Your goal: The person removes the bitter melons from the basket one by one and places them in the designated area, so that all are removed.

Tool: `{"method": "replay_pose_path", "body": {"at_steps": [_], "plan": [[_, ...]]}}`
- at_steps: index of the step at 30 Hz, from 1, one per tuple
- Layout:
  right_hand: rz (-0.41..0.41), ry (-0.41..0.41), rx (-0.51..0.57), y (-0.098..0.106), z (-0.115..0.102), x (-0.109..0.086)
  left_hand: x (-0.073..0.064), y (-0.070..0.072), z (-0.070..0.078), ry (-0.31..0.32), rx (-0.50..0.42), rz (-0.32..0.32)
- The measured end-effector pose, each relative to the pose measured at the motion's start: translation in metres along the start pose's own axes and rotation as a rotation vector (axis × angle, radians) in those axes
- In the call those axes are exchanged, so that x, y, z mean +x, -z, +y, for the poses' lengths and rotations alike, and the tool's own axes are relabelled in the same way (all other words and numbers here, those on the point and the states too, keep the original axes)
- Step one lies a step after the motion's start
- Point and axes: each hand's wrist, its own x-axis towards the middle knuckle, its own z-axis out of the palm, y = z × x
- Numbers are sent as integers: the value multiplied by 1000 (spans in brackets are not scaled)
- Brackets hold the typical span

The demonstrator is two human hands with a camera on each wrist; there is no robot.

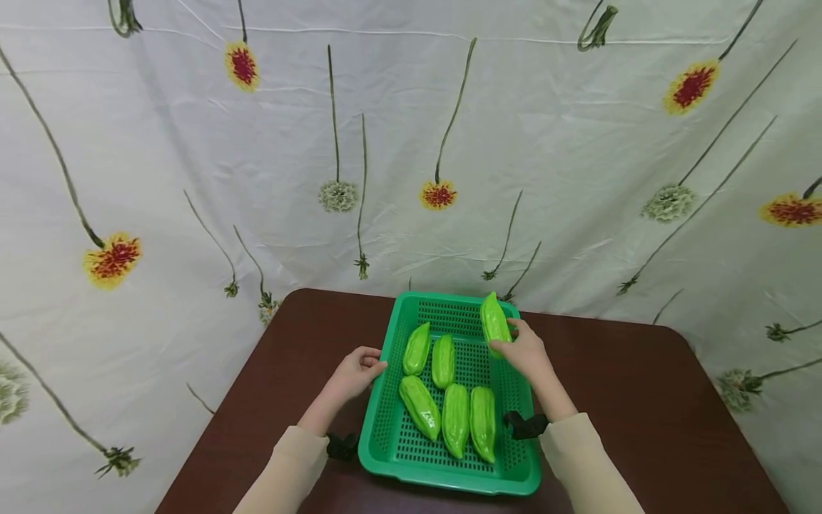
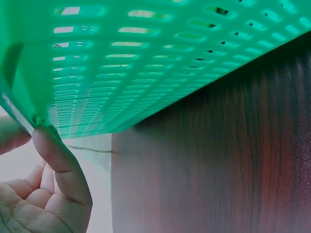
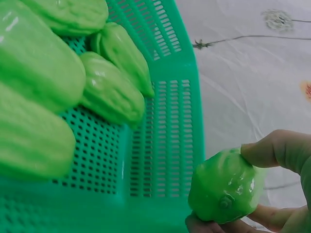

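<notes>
A green plastic basket [image 1: 449, 485] with slotted walls stands on the table. Inside lie several glossy green bitter melons [image 1: 455, 421]: two toward the back, three side by side nearer the front. My right hand [image 1: 525, 353] holds another bitter melon [image 3: 227, 187] over the basket's back right corner, thumb on one side and fingers on the other. Its stem end faces the right wrist camera. On the opposite side, my left hand [image 1: 352, 373] pinches the basket's left rim between thumb and finger [image 2: 60, 155], as the left wrist view shows.
The dark brown wooden table [image 1: 616, 385] extends to both sides of the basket. Behind it hangs a pale cloth [image 1: 411, 143] printed with flowers and stems. Black straps [image 1: 526, 425] are around both wrists.
</notes>
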Motion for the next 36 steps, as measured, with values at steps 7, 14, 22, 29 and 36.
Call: {"method": "replay_pose_path", "body": {"at_steps": [7,14,22,29,36], "plan": [[42,-10,39,26,12,-8,1,0,-2,-9,9,5],[71,-49,56,49,29,-15,-1,1,-2,-27,26,8],[115,-89,54,63,55,-20,-1,0,-2,-44,28,15],[103,-115,20,63,77,-21,-1,-2,-3,-40,20,24],[99,-139,-6,56,99,-19,-2,-3,-4,-41,16,34]]}}
